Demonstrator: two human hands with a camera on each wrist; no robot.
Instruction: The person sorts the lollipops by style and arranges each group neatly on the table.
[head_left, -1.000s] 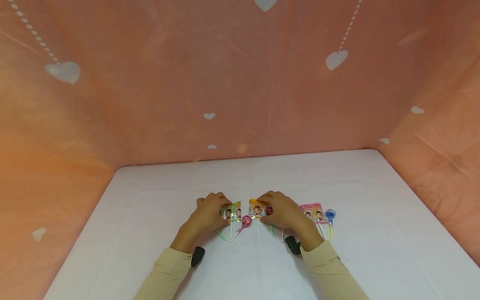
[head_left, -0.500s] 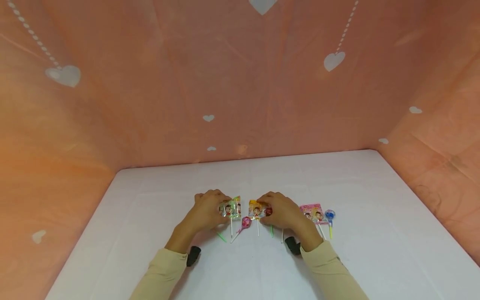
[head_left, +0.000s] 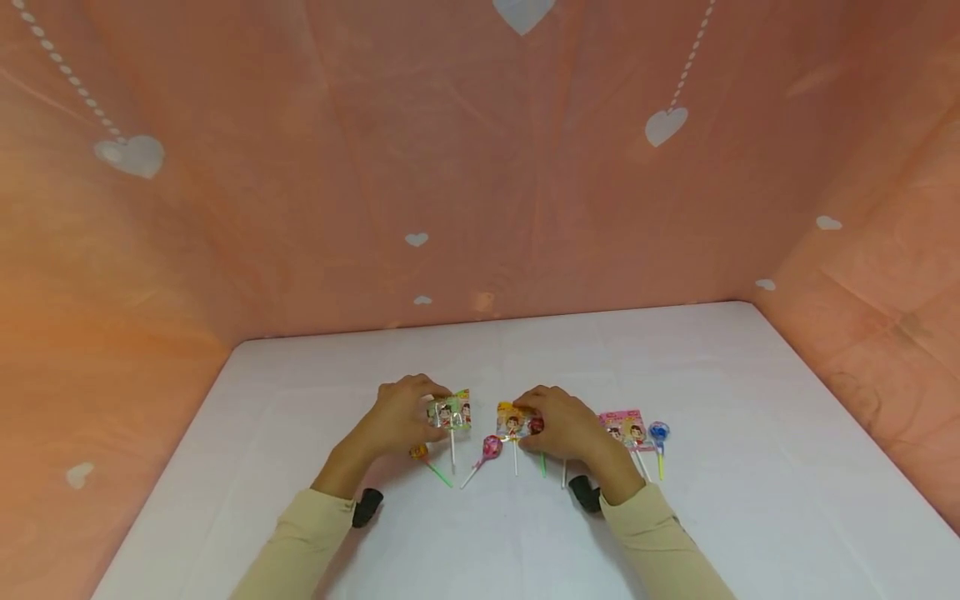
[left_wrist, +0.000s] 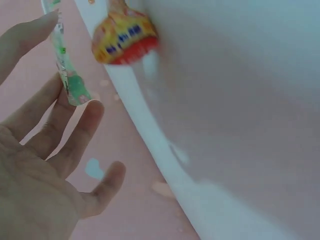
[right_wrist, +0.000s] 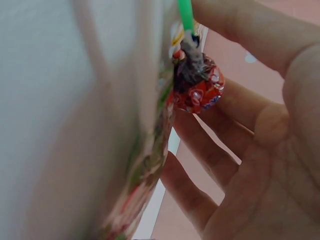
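- Left hand (head_left: 401,421) pinches the green flat-packet lollipop (head_left: 450,410) between thumb and fingers; the packet looks raised off the white tabletop (head_left: 480,542), its white stick pointing back toward the person.
- Right hand (head_left: 566,425) has thumb and forefinger tips at opposite edges of the yellow flat-packet lollipop (head_left: 512,421); whether it grips or merely rests there, I cannot tell.
- Slipping is a risk for the green packet: its wrapper seems thin and slick, and only fingertips bear on it.
- Orange-and-yellow ball lollipop (head_left: 418,452) lies just beside the left hand, so a low sweep could roll it or turn its green stick.
- Red ball lollipop (right_wrist: 197,87) sits inside the curve of the right hand; drawing those fingers together could drag it along.
- Pink ball lollipop (head_left: 492,447) lies between the 2 hands, and its round head could roll if brushed.
- Hidden: the right hand covers the head of 1 white stick (head_left: 564,473); a blurred patterned wrapper (right_wrist: 145,175) in the right wrist view may belong to it.
- Partly covered by the right hand: the pink flat-packet lollipop (head_left: 624,427), near the blue ball lollipop (head_left: 659,432).
- Left wrist view shows the green packet edge-on and cut off at the top, its print unreadable.
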